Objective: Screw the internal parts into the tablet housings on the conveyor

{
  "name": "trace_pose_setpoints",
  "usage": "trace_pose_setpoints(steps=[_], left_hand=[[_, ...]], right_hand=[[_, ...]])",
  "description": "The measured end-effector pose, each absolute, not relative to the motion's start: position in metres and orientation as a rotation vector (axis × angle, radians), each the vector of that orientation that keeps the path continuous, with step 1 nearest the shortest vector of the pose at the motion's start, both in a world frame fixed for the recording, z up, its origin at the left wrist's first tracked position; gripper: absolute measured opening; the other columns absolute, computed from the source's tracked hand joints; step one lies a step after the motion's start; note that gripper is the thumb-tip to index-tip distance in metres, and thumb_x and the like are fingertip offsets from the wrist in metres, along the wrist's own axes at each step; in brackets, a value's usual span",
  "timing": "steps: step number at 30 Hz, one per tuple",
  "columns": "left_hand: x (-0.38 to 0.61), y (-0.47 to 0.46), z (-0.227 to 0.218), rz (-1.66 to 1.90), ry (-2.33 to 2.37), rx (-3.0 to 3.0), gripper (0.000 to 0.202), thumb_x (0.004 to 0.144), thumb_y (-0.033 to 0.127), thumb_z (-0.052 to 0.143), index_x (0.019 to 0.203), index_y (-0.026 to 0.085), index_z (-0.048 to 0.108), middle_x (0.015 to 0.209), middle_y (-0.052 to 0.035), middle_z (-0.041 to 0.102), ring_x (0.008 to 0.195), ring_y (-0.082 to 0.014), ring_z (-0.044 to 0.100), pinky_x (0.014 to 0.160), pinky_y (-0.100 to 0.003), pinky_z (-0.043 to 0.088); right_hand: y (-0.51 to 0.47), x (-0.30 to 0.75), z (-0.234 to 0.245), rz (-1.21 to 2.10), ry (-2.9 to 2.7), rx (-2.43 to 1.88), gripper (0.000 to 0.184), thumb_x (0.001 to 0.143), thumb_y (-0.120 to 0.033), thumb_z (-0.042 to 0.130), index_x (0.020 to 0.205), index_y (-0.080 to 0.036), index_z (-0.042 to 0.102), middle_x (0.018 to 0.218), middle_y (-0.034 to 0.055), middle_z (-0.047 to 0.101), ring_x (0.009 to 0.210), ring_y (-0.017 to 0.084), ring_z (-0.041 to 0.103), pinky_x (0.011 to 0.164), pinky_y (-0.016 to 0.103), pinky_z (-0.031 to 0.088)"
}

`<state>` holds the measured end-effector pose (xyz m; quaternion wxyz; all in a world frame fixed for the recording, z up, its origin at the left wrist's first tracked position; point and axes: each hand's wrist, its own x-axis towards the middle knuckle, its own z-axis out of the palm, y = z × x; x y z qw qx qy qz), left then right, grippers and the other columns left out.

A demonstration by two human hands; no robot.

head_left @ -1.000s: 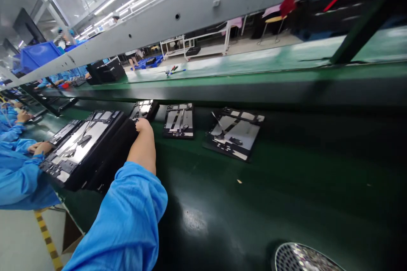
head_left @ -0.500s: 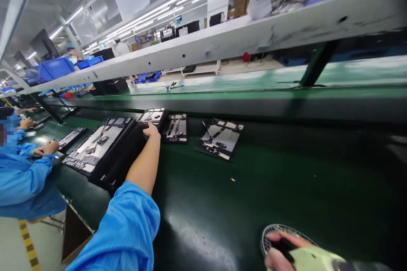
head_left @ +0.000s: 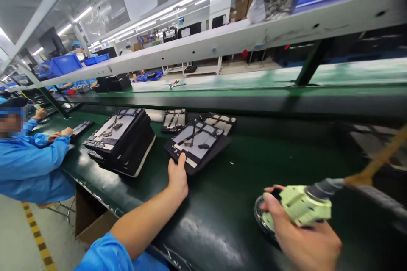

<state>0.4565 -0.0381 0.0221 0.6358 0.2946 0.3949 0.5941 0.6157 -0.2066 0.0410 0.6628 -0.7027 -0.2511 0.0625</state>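
Head view shows the left hand [head_left: 178,179] pinching a flat device panel [head_left: 201,140] at its near edge, thumb on top, fingers mostly hidden beneath. The panel is tilted above the desk [head_left: 254,148], near its middle; a dark shape lies under it, and whether that is a second panel or shadow I cannot tell. The right hand [head_left: 303,233] is wrapped around a pale green tool [head_left: 299,205] with a grey cable end, beside a round mesh-patterned dish [head_left: 259,214]; whether they touch is unclear. Just beyond the held panel lie two similar ones, a left panel [head_left: 174,119] and a right panel [head_left: 224,122], the latter partly covered by it. Left of them stands a stack of panels [head_left: 117,135]. Farther left, a blue-sleeved co-worker [head_left: 38,161] has both hands at another panel [head_left: 83,127]. A white shelf beam [head_left: 178,55] crosses above, bearing a clear bag [head_left: 280,2] and blue bins [head_left: 65,65].
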Motion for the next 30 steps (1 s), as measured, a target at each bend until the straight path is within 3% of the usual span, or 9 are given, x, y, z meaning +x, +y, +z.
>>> trace_pose_setpoints(steps=[5,8,10,13,16,19,22,25,30], left_hand=[[0.409,-0.141,0.005,1.150,0.865,0.581,0.047,0.084,0.041,0.084,0.120,0.021,0.062,0.132,-0.0105,0.071,0.121,-0.0219,0.068,0.107,-0.033,0.051],[0.380,-0.185,-0.004,0.955,0.896,0.535,0.052,0.080,0.044,0.086,0.121,0.023,0.061,0.137,-0.0094,0.067,0.125,-0.0231,0.065,0.104,-0.034,0.053],[0.359,-0.204,-0.005,0.707,0.930,0.554,0.050,0.079,0.048,0.086,0.112,0.020,0.063,0.129,-0.0122,0.071,0.117,-0.0246,0.069,0.096,-0.034,0.056],[0.324,-0.210,0.003,0.256,0.888,0.790,0.050,0.084,0.059,0.076,0.105,0.015,0.065,0.104,-0.0149,0.077,0.092,-0.0252,0.075,0.079,-0.034,0.058],[0.295,-0.189,0.016,0.271,0.851,1.493,0.045,0.088,0.055,0.071,0.113,0.018,0.070,0.110,-0.0147,0.074,0.102,-0.0285,0.072,0.090,-0.043,0.057],[0.284,-0.158,0.017,0.477,0.940,2.139,0.062,0.078,0.041,0.082,0.135,0.025,0.063,0.137,-0.0136,0.062,0.127,-0.0346,0.059,0.110,-0.053,0.048],[0.288,-0.136,0.008,0.348,0.912,2.391,0.082,0.074,0.033,0.085,0.148,0.025,0.050,0.134,-0.0129,0.061,0.122,-0.0346,0.060,0.105,-0.054,0.051],[0.295,-0.126,0.000,0.231,0.811,2.459,0.075,0.081,0.029,0.082,0.148,0.024,0.049,0.124,-0.0111,0.064,0.114,-0.0314,0.062,0.099,-0.048,0.054],[0.295,-0.119,0.000,0.101,0.675,2.480,0.059,0.089,0.029,0.076,0.143,0.024,0.053,0.120,-0.0096,0.065,0.111,-0.0299,0.063,0.095,-0.043,0.053]], right_hand=[[-0.204,0.615,0.025,0.141,-0.620,-1.507,0.047,0.075,-0.053,0.079,0.108,-0.021,0.071,0.092,0.0059,0.076,0.071,0.022,0.072,0.073,0.036,0.059],[-0.204,0.619,0.022,0.092,-0.638,-1.532,0.046,0.078,-0.052,0.078,0.110,-0.020,0.069,0.096,0.0067,0.076,0.077,0.023,0.073,0.080,0.041,0.060],[-0.208,0.619,0.023,0.041,-0.652,-1.581,0.047,0.080,-0.051,0.076,0.113,-0.019,0.068,0.097,0.0072,0.076,0.084,0.024,0.073,0.084,0.043,0.060],[-0.228,0.608,0.023,-0.140,-0.704,-1.589,0.053,0.085,-0.045,0.073,0.130,-0.020,0.060,0.122,0.0130,0.069,0.107,0.028,0.070,0.094,0.048,0.058],[-0.260,0.581,0.013,-0.303,-0.890,-1.615,0.052,0.088,-0.036,0.071,0.136,-0.023,0.056,0.137,0.0156,0.058,0.125,0.032,0.061,0.103,0.054,0.054],[-0.284,0.551,-0.001,0.031,-1.291,-1.820,0.050,0.086,-0.037,0.075,0.132,-0.026,0.060,0.137,0.0150,0.060,0.128,0.035,0.059,0.106,0.058,0.053],[-0.289,0.531,-0.007,0.352,-1.464,-2.010,0.069,0.073,-0.040,0.087,0.135,-0.027,0.059,0.152,0.0168,0.049,0.139,0.042,0.050,0.112,0.064,0.048],[-0.286,0.525,-0.005,0.447,-1.469,-2.061,0.078,0.065,-0.035,0.093,0.133,-0.023,0.056,0.158,0.0182,0.042,0.142,0.044,0.045,0.116,0.065,0.043],[-0.287,0.520,-0.004,0.518,-1.345,-2.035,0.059,0.063,-0.025,0.093,0.110,-0.021,0.057,0.152,0.0170,0.044,0.141,0.038,0.048,0.114,0.055,0.048]])
